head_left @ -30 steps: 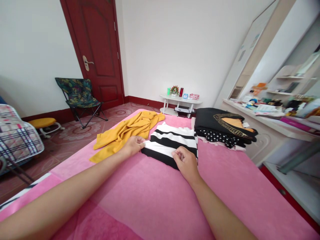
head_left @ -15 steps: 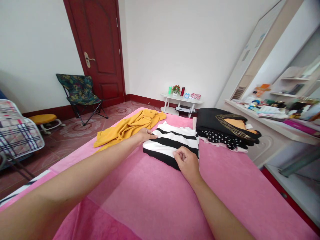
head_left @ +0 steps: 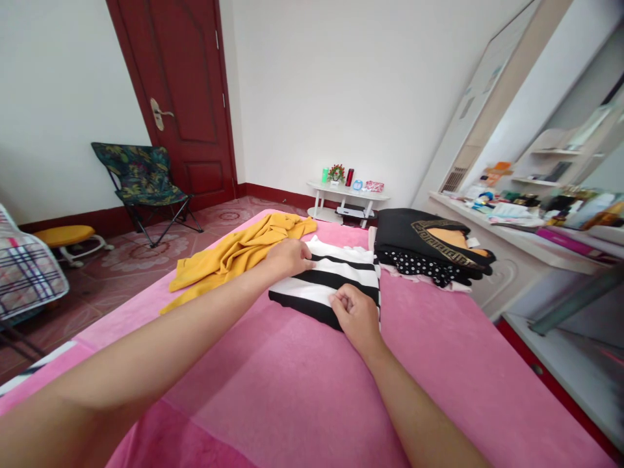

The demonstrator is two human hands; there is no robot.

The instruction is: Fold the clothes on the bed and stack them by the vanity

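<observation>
A black-and-white striped garment (head_left: 324,279), folded into a flat rectangle, lies on the pink bed cover (head_left: 263,383). At its left edge my left hand (head_left: 291,258) is closed, thumb and fingers pressed together on the fabric. My right hand (head_left: 358,313) rests on the near right part of the stripes with its fingers curled in, pinching at the cloth; its fingertips are partly hidden. To the left, just beyond my left hand, a mustard-yellow garment (head_left: 238,250) is spread loosely in wrinkles.
A stack of folded clothes, topped by a black garment (head_left: 397,231) with gold trim, sits at the bed's right. Behind stands a small white table (head_left: 385,194) with a plant. A cluttered dresser (head_left: 517,237) is on the right; a folding chair (head_left: 134,172) and yellow stool (head_left: 63,234) stand left.
My left hand has shifted slightly inward over the striped garment's left edge. My right hand stays about where it was on the cloth. The whole view has turned a little to the right.
</observation>
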